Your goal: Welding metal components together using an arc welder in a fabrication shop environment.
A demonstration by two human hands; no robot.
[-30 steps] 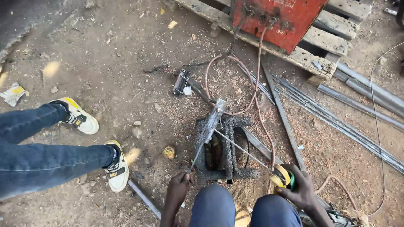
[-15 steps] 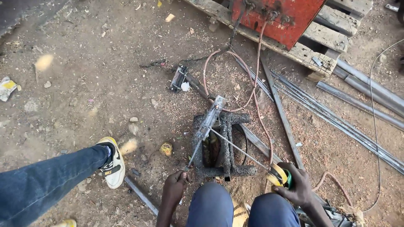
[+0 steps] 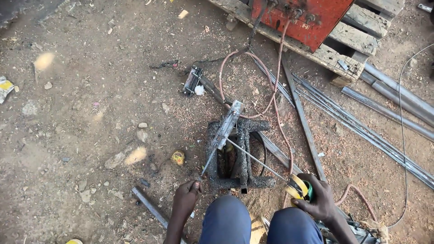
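Right hand [image 3: 318, 201] closed round yellow tape measure [image 3: 298, 187]; left hand [image 3: 186, 199] pinches blade end at angle bar [image 3: 226, 129] on blackened frame [image 3: 239, 153], on the ground. Keep blade taut, straight.

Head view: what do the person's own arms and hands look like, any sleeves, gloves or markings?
Both arms are bare as far as the view shows: no sleeves reach the forearms or wrists. The left hand and the right hand wear no gloves, and no rings, watch, bands or markings can be made out. Between the arms, the knees are covered in blue-grey trousers.
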